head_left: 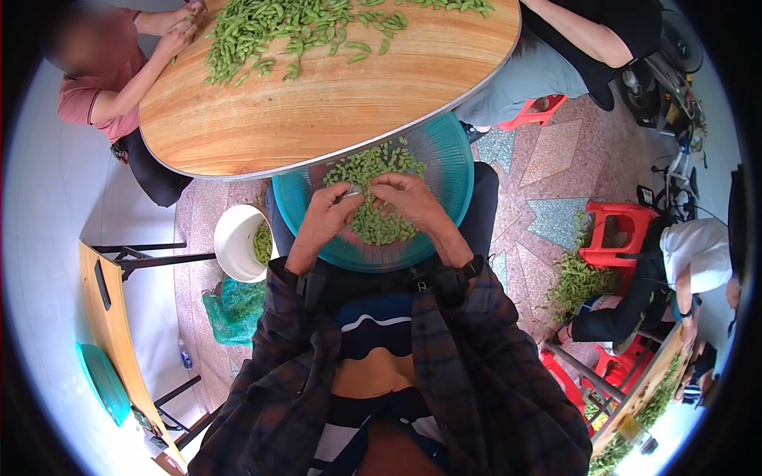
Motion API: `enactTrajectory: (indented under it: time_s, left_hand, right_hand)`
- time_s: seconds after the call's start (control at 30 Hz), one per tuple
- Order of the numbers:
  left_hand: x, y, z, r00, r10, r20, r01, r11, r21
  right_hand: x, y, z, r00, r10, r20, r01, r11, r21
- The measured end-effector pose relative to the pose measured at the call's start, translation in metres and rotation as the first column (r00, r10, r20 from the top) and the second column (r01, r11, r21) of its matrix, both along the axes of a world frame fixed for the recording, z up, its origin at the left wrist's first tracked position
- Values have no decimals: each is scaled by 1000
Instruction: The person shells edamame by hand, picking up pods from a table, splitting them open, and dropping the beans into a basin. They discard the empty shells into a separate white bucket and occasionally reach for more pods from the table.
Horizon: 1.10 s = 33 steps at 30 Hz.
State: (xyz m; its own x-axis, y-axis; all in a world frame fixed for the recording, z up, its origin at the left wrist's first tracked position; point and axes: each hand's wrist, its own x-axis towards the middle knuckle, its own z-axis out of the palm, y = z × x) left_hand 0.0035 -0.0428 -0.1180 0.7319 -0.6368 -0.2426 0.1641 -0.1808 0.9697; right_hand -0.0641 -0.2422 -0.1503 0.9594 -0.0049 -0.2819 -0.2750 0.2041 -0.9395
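Observation:
A large teal basin (456,170) rests on my lap, partly under the table's near edge. Shelled-looking green beans (385,226) cover its bottom. Above them, close together, are both my hands. My left hand (324,213) has its fingers pinched, with a small pale, shiny bit at the fingertips that I cannot identify. Just beside it, my right hand (413,205) is curled with thumb and fingers drawn together; whatever is between them is hidden. Ahead, green soybean pods (278,32) lie heaped on the wooden table (317,115).
A white bucket (230,238) holding some green pods and a green mesh bag (234,313) stand at my left. People sit at both table sides, one with hands (186,28) near the pods. Red stools (615,238) and a plant heap (583,282) are on the right.

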Motion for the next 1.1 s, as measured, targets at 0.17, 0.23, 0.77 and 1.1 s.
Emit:
enactTrajectory:
  time_s: [0.17,0.23,0.77,1.1]
  left_hand:
    - [-4,-5,1,1000,12,8,-12,1000,6]
    - [-5,-6,1,1000,21,18,-22,999,37]
    - [0,-12,6,984,165,-74,-165,986,4]
    - [2,-7,5,992,89,-90,-86,996,36]
  right_hand:
    - [1,8,6,998,-42,-55,43,999,29]
    - [4,11,1,998,-31,-61,32,999,28]
    - [-9,16,3,999,34,8,-31,975,-221]
    - [-16,25,18,989,-65,136,107,939,-328]
